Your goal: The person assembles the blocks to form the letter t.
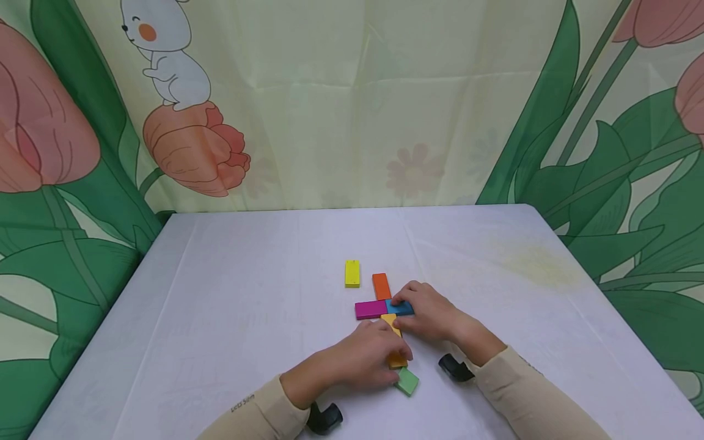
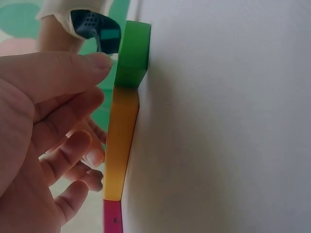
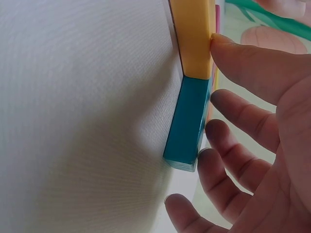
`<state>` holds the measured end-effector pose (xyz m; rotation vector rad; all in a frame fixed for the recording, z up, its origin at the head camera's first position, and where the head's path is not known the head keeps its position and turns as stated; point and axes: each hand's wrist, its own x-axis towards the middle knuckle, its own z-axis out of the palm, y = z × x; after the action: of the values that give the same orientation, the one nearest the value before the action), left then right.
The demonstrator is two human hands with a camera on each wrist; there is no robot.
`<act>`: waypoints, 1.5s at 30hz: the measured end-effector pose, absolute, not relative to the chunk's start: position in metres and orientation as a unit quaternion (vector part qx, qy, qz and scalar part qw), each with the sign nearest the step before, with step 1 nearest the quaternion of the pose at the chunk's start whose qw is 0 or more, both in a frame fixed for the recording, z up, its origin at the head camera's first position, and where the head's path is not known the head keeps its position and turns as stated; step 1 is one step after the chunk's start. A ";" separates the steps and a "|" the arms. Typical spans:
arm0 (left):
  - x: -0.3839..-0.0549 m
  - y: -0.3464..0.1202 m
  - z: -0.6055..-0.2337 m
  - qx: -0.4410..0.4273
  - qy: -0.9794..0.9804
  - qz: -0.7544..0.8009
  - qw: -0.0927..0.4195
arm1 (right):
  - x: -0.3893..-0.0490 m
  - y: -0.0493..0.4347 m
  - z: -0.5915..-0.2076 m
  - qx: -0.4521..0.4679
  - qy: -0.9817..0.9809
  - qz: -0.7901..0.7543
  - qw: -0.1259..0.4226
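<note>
Flat coloured blocks lie joined on the white table. An orange block [image 1: 381, 286] is at the far end, above a magenta block [image 1: 370, 310] and a blue block [image 1: 406, 307] set side by side. An amber strip [image 2: 120, 145] runs from these towards a green block [image 1: 407, 382] set at a slant. My left hand [image 1: 365, 357] lies over the amber strip and partly hides it, its thumb by the green block. My right hand [image 1: 431, 313] touches the blue block with its fingertips, its thumb at the amber edge. Both hands have loosely bent fingers.
A yellow block [image 1: 352, 274] lies apart, to the left of the orange one. Each wrist wears a black camera [image 1: 324, 418]. Behind the table [image 1: 247, 275] hangs a cloth [image 1: 341, 122] printed with flowers, leaves and a white animal.
</note>
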<state>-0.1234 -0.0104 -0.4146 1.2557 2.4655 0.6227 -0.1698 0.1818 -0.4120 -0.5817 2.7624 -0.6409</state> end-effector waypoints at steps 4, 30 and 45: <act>-0.122 -0.008 -0.416 0.440 0.853 0.225 0.168 | -0.170 0.182 -0.412 -0.200 0.947 -0.219 0.123; -0.125 -0.015 -0.412 0.425 0.867 0.222 0.136 | -0.169 0.182 -0.412 -0.204 0.946 -0.223 0.118; -0.139 -0.026 -0.410 0.267 0.940 0.203 0.055 | -0.169 0.181 -0.410 -0.206 0.947 -0.216 0.121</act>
<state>-0.1389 -0.0257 -0.4099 0.8101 2.8556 0.6167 -0.1692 0.1814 -0.4103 -0.6024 2.7655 -0.6299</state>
